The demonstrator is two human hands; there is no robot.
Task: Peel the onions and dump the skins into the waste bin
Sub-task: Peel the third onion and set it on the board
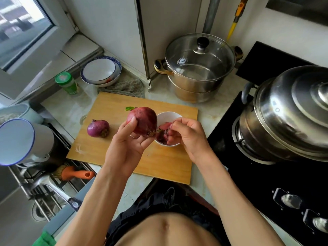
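Note:
My left hand (126,139) grips a large red onion (142,121) with a green sprout, held up above the wooden cutting board (110,153). My right hand (186,134) pinches a strip of red onion skin (165,126) over a small white bowl (167,115) that holds more skins. A second, smaller purple onion (98,128) lies on the board's left part. No waste bin is in view.
A steel steamer pot with a glass lid (198,68) stands behind the board. A big lidded pot (291,114) sits on the black stove at right. Stacked bowls (101,71), a green-capped jar (66,83) and a sink with enamel mugs (23,141) fill the left.

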